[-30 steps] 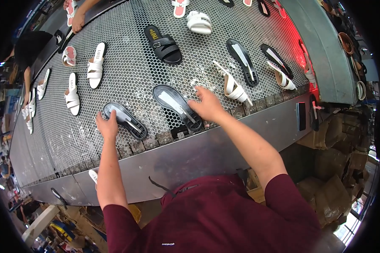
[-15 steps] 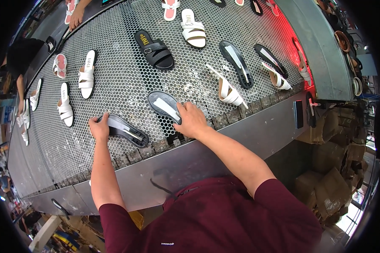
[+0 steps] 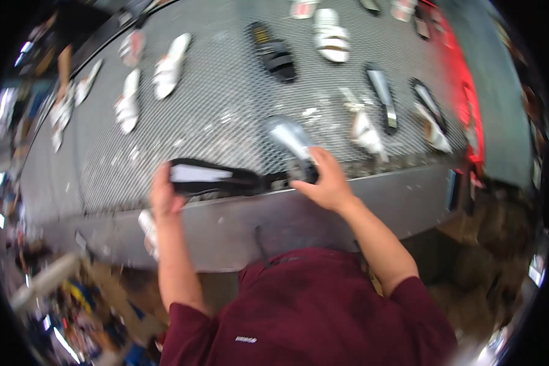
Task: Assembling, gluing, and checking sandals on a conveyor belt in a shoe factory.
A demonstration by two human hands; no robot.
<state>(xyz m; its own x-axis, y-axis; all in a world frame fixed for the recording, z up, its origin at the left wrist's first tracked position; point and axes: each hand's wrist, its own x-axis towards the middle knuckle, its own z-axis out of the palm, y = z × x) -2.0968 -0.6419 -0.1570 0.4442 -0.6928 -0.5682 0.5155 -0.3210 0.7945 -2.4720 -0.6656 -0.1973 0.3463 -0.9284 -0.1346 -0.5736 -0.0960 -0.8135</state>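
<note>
My left hand [image 3: 166, 194] is closed around one end of a black shoe sole [image 3: 241, 180] with a white strip along its inside. That sole lies sideways over the conveyor's front edge. My right hand [image 3: 328, 183] grips the near end of a second black sole [image 3: 280, 129], which also has a pale strip and points away over the mesh. Right of it, a white strapped sandal [image 3: 366, 133] and another black sole [image 3: 381, 97] rest on the mesh. A black two-strap sandal [image 3: 277, 58] lies farther back. The picture is blurred by motion.
White sandals [image 3: 171, 67] are spread over the mesh conveyor [image 3: 213, 110] at the left. Red light glows by a metal housing [image 3: 497, 104] at the right. A co-worker's arm [image 3: 64, 70] reaches in at the far left. Cardboard boxes [image 3: 488, 244] stand below, right.
My left hand has drawn its sole nearer and turned it more sideways, over the edge. My right hand keeps hold of the other sole's near end. The whole view has shifted.
</note>
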